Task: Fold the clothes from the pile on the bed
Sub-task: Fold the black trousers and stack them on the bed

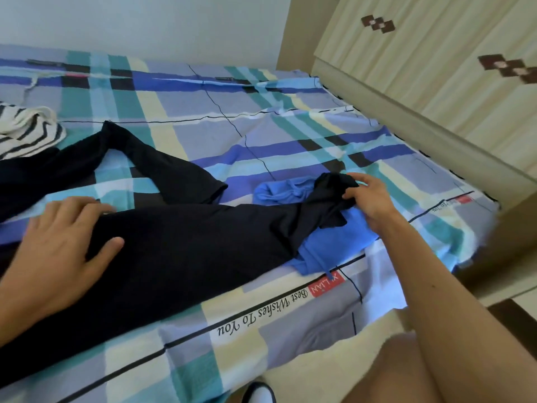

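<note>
Beneath the black garment (180, 245) lies blue clothing (337, 232).

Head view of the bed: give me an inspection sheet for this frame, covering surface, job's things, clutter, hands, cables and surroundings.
Surface: checked bed sheet, wrinkled, with printed text near the front edge.
Job's things: dark garment spread along the near side, one end bunched on top of a crumpled blue garment; striped garment heaped at the far left.
Clutter: nothing seen.
Grippers: left hand lies flat on the dark garment, fingers straight; right hand pinches its bunched end.
Cables: nothing seen.
Surroundings: cream wardrobe right of the bed; pale wall behind.
</note>
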